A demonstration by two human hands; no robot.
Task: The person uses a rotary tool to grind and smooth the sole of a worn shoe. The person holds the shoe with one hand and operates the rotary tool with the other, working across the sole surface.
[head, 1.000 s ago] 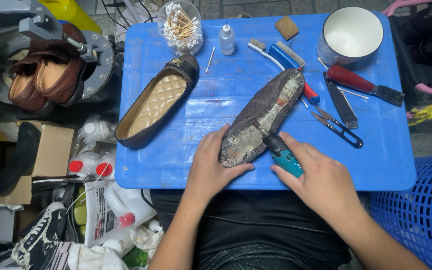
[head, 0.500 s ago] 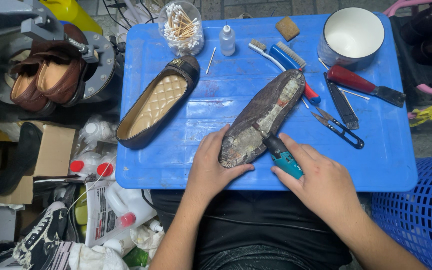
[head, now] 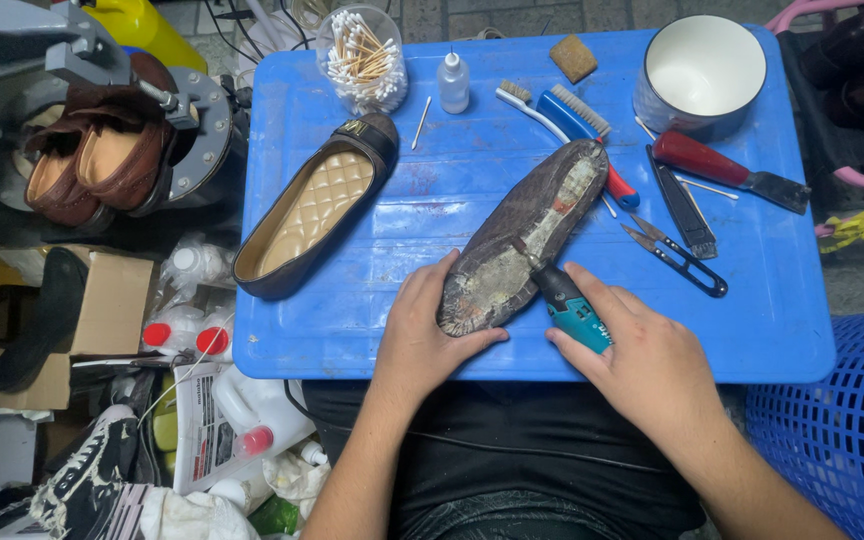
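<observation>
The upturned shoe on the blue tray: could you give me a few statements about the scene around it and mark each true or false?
1. The left hand steadies the upturned, worn-soled shoe. True.
2. The right hand holds scissors. False: it holds a teal rotary tool.
3. The white enamel bowl is full of cotton swabs. False: it looks empty; the swabs fill a clear jar.
4. A brown flat shoe with quilted insole lies on the blue plastic tray. True.

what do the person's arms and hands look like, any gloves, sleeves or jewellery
Both are bare: the left hand and the right hand wear no gloves, and no rings or wristbands show. The forearms are uncovered down to the bottom edge of the picture, with no sleeve in view. Fingernails look short and unpainted.
</observation>
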